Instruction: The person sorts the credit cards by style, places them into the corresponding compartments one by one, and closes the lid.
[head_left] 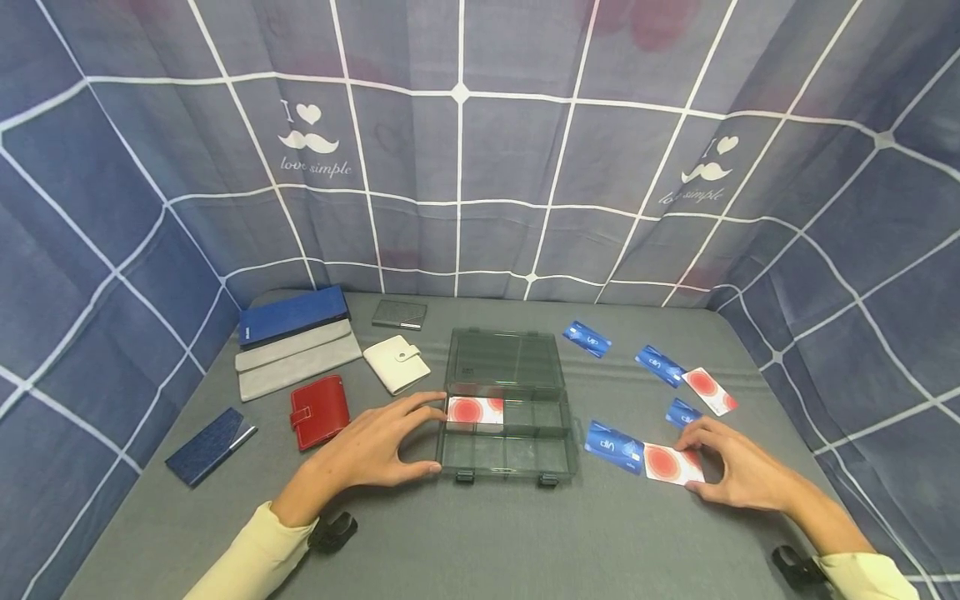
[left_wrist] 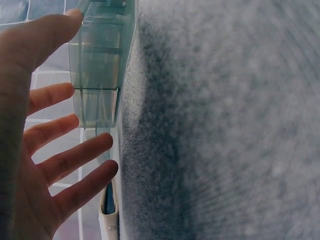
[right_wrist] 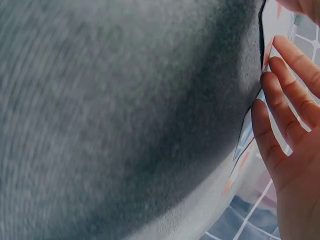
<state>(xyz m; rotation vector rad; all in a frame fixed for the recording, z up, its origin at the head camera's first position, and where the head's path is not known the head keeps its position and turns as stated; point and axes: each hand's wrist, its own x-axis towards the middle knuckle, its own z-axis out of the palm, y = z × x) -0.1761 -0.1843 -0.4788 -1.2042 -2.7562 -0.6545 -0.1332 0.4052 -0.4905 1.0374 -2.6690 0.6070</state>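
A clear grey-green compartment box (head_left: 506, 454) stands in the middle of the table, its lid (head_left: 506, 360) raised at the back. One red-and-white card (head_left: 475, 411) lies in its back left compartment. My left hand (head_left: 382, 442) is at the box's left side, fingers spread and fairly straight, the thumb by the front left corner; the left wrist view shows the hand (left_wrist: 55, 165) beside the clear wall. On the right, my right hand (head_left: 738, 467) pinches the right end of another red-and-white card (head_left: 670, 464) between thumb and fingers. This card adjoins a blue VIP card (head_left: 613, 447).
More blue cards (head_left: 587, 339) (head_left: 660, 366) (head_left: 681, 413) and a red-and-white card (head_left: 710, 392) lie at the right. On the left are a red wallet (head_left: 321, 412), white wallet (head_left: 397, 364), blue-grey long wallet (head_left: 292, 333), navy card case (head_left: 210, 447) and dark card case (head_left: 400, 314).
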